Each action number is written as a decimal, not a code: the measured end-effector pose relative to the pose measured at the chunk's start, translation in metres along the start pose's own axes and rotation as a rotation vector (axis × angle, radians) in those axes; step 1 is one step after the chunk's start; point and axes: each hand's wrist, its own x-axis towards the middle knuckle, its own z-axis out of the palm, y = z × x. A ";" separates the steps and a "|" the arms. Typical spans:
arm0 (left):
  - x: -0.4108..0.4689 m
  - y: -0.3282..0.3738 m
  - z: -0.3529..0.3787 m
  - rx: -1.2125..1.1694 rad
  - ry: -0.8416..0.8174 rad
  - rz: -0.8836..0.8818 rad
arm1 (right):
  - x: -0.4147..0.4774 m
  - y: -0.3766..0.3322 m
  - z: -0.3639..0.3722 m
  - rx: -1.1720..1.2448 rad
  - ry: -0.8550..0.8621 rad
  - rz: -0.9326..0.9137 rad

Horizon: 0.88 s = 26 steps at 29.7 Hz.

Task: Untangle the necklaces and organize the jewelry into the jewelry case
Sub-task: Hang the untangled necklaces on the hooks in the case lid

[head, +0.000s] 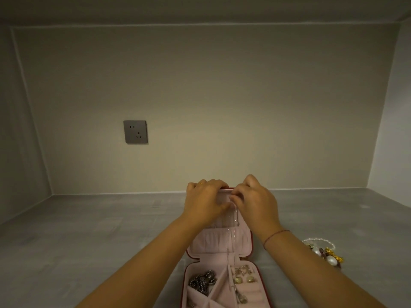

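The open jewelry case point(222, 243) is set near the front edge of the grey worktop point(111, 230), its lid held upright. The lid's top edge is gripped by the curled fingers of the left hand point(205, 201), and a thin necklace point(237, 215) hanging down the lid's lining is pinched at its top by the right hand point(255, 201). A dark chain point(203, 282) and earrings point(244, 279) are kept in separate compartments. A pearl jewelry pile point(324, 252) is left on the worktop, right of the case.

Jewelry case point(206, 241) front off-frame
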 end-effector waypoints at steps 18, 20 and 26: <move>-0.001 0.012 0.001 0.011 0.036 -0.057 | -0.021 -0.017 -0.010 -0.296 -0.083 0.194; -0.002 0.012 0.001 0.025 0.014 -0.054 | -0.029 -0.017 -0.007 -0.274 -0.166 0.199; -0.009 0.010 -0.001 0.045 -0.058 -0.009 | -0.062 -0.024 -0.020 0.140 -0.396 0.408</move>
